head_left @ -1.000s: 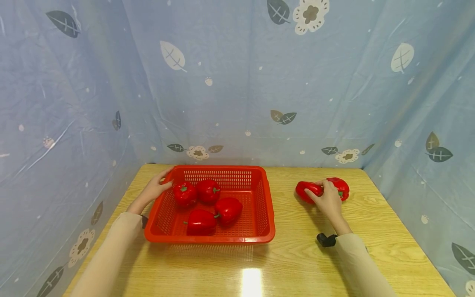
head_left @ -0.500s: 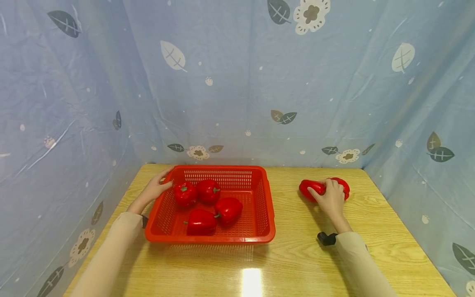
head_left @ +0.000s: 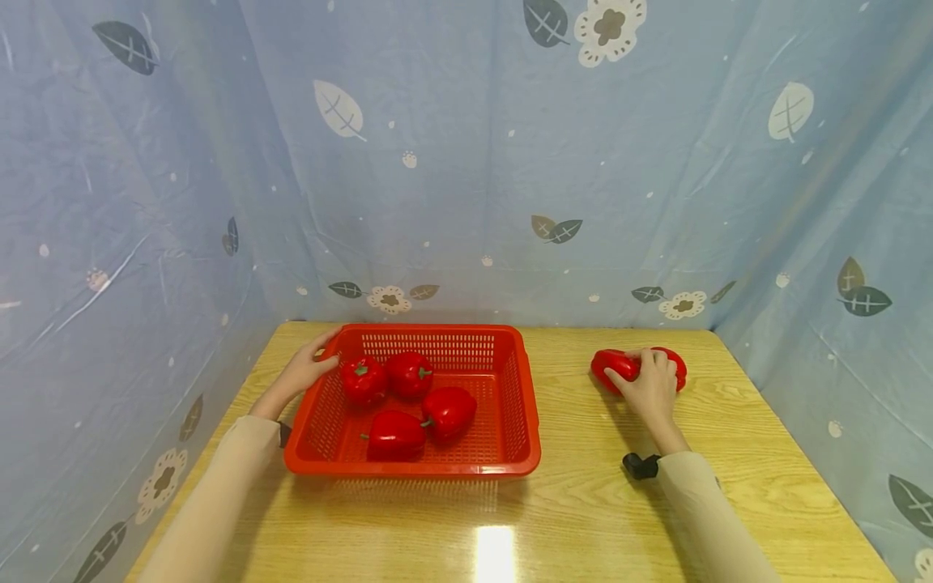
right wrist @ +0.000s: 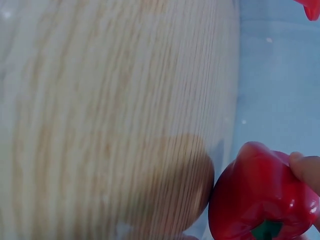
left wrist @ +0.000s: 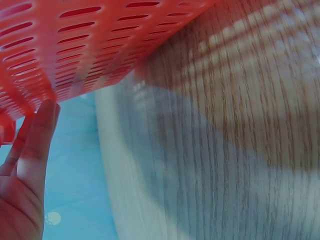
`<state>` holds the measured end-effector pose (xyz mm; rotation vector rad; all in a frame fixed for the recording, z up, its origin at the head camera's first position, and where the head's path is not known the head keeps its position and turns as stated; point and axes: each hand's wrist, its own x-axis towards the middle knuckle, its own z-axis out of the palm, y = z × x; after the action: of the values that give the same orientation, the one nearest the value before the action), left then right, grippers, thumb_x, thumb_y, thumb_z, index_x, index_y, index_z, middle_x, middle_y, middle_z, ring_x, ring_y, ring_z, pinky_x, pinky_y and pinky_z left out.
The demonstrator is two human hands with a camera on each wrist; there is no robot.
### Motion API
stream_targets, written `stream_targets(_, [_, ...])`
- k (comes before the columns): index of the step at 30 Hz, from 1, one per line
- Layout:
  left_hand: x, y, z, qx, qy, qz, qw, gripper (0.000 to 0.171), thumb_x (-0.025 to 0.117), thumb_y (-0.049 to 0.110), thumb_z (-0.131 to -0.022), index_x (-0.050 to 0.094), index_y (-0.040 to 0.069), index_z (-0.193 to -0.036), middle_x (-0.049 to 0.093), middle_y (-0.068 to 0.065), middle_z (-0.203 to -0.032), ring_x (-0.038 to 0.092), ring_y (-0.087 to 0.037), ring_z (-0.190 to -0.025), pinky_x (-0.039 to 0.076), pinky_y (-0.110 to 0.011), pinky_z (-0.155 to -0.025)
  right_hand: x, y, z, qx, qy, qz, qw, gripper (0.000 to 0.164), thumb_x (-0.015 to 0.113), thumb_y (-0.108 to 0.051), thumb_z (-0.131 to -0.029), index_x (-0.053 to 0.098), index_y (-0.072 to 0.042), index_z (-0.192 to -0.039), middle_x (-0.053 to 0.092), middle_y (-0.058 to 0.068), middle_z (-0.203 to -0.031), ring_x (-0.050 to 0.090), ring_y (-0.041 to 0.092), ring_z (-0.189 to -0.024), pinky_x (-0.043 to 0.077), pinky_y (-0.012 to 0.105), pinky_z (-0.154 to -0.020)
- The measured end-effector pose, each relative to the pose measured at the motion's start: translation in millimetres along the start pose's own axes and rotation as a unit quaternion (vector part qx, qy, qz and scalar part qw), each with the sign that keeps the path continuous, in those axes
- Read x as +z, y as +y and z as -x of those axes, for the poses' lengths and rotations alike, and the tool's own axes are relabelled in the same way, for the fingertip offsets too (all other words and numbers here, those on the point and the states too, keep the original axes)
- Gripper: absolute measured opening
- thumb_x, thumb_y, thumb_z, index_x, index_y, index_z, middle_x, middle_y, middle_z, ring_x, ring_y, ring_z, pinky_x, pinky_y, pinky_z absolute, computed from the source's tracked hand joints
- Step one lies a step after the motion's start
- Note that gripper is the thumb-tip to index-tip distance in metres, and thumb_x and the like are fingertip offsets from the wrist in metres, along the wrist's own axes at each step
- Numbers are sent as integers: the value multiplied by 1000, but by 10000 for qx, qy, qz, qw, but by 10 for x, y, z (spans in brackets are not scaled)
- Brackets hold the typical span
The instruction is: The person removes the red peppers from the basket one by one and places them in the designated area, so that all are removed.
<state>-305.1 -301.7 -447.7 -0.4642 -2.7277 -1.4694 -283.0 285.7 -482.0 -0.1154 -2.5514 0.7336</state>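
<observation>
In the head view my left hand [head_left: 304,372] holds the left rim of a red plastic basket [head_left: 411,470] near its far corner, thumb over the rim. The left wrist view shows its fingers [left wrist: 37,145] straight along the basket's slotted outer wall [left wrist: 75,40]. On the right, my right hand [head_left: 651,393] grips a glossy red bell pepper [head_left: 609,368] between thumb and fingers. The right wrist view has this pepper [right wrist: 257,190] low over the table, green stem toward the camera. Another red bell pepper [head_left: 674,364] lies just right of it, partly hidden by the hand.
Several red bell peppers [head_left: 449,411] lie in the basket, mostly toward its left and middle. The wooden table [head_left: 576,518] is bordered at the back and sides by a blue patterned curtain [head_left: 452,186]. A black wrist camera [head_left: 641,466] hangs at the right cuff.
My right hand has shifted slightly to the right with the gripped pepper, which now sits closer to the other pepper. The left hand and the basket have stayed put.
</observation>
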Motion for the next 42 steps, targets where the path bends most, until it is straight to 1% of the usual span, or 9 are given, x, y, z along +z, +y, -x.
stream_targets(5, [7,82,26,-30,8,36,10000,59,50,5,-92,25,-1,-145,37,-32,-137,48,-48,-112,53,-41,-77,11,-9,-13,16,-7,25,10000,48,77,-30,-74,55,-2,-106,45,24,-113,36,42,-100,31,54,-76])
stream_targets(12, [-11,317,102,-14,-36,-8,10000,57,48,-1,-90,24,-9,-142,36,-36,-136,46,-51,-113,49,-50,-82,20,-21,-22,12,-48,95,9999,48,77,-30,-73,55,-2,-106,43,25,-113,36,43,-100,31,55,-77])
stream_targets(18, [-7,115,43,-86,-92,265,9996,60,49,5,-92,23,-1,-146,35,-32,-138,48,-49,-112,53,-41,-77,34,-24,-29,14,-44,158,9999,49,78,-30,-72,54,-3,-106,42,24,-112,35,43,-101,31,55,-77])
stream_targets(22, [3,-14,21,268,-86,460,9985,60,51,14,-92,27,7,-146,39,-28,-136,54,-41,-107,55,-37,-71,48,-19,-33,19,-72,161,9998,50,79,-32,-71,54,-4,-105,41,24,-113,35,43,-101,30,57,-78])
stream_targets(25, [3,-31,22,467,-30,382,9982,60,51,17,-90,29,8,-146,42,-27,-135,56,-36,-105,54,-36,-71,57,-9,-34,33,-72,132,9999,50,79,-32,-71,55,-5,-105,41,25,-115,35,43,-101,29,57,-79])
stream_targets(27, [4,-28,18,384,-1,276,9989,59,51,15,-92,29,6,-146,41,-28,-135,54,-39,-107,54,-37,-73,59,-6,-30,39,-59,91,9999,50,79,-31,-70,55,-5,-105,41,25,-116,35,43,-101,29,57,-79])
stream_targets(29, [5,-16,13,143,-4,123,9998,59,50,13,-92,26,4,-146,38,-30,-138,51,-43,-110,53,-38,-77,59,-5,-25,44,-49,58,10000,49,79,-31,-70,55,-5,-104,40,25,-117,35,43,-101,29,56,-79])
stream_targets(32, [8,-6,8,-68,-29,125,9999,59,49,8,-93,24,3,-146,35,-30,-140,48,-48,-113,52,-40,-78,57,-7,-16,23,-57,52,10000,50,79,-32,-70,55,-6,-104,41,24,-118,35,42,-101,29,56,-78])
stream_targets(42, [5,29,17,-73,-42,201,9998,60,49,7,-93,23,2,-147,34,-31,-140,47,-49,-114,53,-41,-78,69,-16,-11,15,-10,-27,10000,49,78,-37,-71,58,-7,-104,41,23,-117,35,42,-101,29,56,-79])
